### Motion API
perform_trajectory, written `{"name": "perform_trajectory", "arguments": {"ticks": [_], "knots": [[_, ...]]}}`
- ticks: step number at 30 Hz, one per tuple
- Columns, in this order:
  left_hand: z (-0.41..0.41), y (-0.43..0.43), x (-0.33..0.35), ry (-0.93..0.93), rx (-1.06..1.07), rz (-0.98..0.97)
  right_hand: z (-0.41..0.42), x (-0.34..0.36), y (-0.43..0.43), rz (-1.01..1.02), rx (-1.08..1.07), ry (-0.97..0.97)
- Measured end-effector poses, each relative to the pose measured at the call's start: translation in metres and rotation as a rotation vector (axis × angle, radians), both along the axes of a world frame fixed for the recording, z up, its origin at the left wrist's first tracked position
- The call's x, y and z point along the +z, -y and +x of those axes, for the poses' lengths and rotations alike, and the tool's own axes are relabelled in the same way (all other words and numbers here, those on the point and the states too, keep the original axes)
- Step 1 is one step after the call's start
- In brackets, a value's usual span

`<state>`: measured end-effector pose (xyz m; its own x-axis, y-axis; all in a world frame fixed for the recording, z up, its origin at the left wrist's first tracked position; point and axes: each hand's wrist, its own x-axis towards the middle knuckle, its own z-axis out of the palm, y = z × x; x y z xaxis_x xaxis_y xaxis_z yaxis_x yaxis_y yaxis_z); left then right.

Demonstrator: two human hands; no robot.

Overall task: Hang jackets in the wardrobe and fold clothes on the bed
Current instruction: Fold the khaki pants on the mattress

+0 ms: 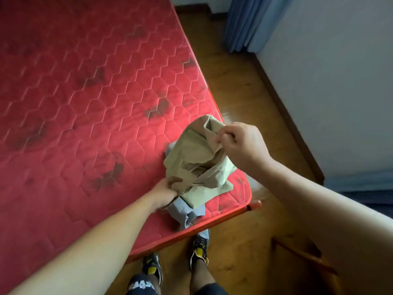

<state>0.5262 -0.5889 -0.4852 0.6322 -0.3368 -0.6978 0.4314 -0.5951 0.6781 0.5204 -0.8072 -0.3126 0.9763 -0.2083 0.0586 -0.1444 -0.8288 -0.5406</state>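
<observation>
A crumpled khaki garment (pixel 197 158) lies bunched at the near right corner of the red quilted mattress (pixel 85 99). My right hand (pixel 240 143) pinches its upper edge and lifts it off the bed. My left hand (pixel 164 193) grips the garment's lower bunched part against the mattress. Under the khaki cloth sits a light blue garment (pixel 187 211), partly hidden, reaching to the mattress edge.
Wooden floor (pixel 240 86) runs along the bed's right side to a white wall (pixel 340 81). A blue curtain (pixel 248 22) hangs at the far end. A brown wooden piece of furniture (pixel 302 258) stands near right. My feet in dark shoes (pixel 198 245) stand at the bed's foot.
</observation>
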Motion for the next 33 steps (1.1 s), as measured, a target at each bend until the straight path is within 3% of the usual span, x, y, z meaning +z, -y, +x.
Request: {"name": "perform_trajectory", "arguments": {"ticks": [5, 8, 12, 17, 20, 25, 33], "knots": [[-0.028, -0.001, 0.019, 0.126, -0.404, 0.143, 0.006, 0.071, -0.02, 0.2, -0.164, -0.012], [-0.031, -0.001, 0.04, 0.123, -0.249, 0.102, 0.017, 0.12, -0.036, 0.352, -0.198, 0.009], [-0.014, -0.018, 0.105, 0.323, -0.048, 0.104, 0.029, 0.178, -0.045, 0.408, -0.162, 0.021], [0.039, -0.076, 0.207, 0.574, 0.104, -0.024, 0.046, 0.252, -0.057, 0.317, -0.019, 0.082], [0.088, -0.123, 0.283, 0.749, -0.005, -0.063, 0.062, 0.291, -0.068, 0.196, 0.043, 0.195], [0.142, -0.19, 0.438, 1.03, -0.22, 0.226, 0.09, 0.346, -0.077, 0.053, -0.004, 0.366], [0.147, -0.228, 0.659, 1.35, -0.275, 0.571, 0.119, 0.45, -0.066, -0.092, -0.116, 0.58]]}}
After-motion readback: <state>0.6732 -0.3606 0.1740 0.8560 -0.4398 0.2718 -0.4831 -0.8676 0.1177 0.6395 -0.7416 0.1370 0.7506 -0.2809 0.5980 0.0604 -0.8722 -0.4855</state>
